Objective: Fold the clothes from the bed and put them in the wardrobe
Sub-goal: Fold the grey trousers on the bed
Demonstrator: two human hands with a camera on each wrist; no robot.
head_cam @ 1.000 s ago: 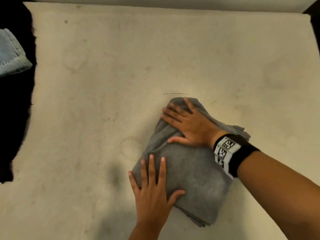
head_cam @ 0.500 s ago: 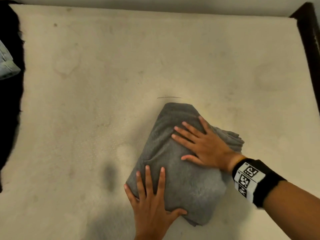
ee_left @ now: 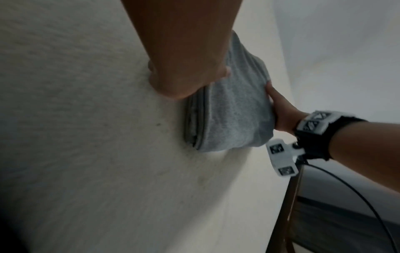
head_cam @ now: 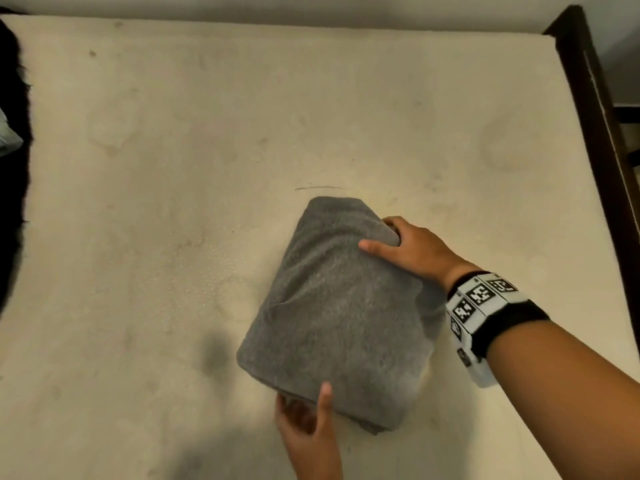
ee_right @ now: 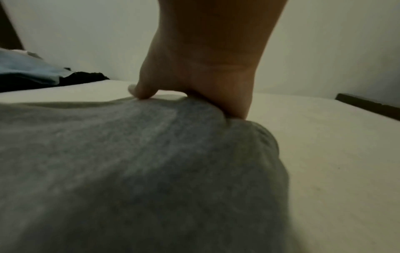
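The bare mattress (head_cam: pixel 173 237) of the bed is seen from above, framed at the right by a dark bed frame (head_cam: pixel 595 109). Near its front middle a folded grey garment (head_cam: pixel 339 313) lies as a compact bundle. At the far left edge, well apart from it, dark clothing (head_cam: pixel 12 168) and a pale blue piece (ee_right: pixel 26 68) remain. The bundle's right far edge is clamped by the right hand (head_cam: pixel 412 251), thumb on top, fingers tucked beneath. Its near corner is gripped by the left hand (head_cam: pixel 306 424), thumb over the top. Folding is judged finished; the lift is in hand. A level, two-handed raise is called for next, so that the layers are kept together on the way to the wardrobe.
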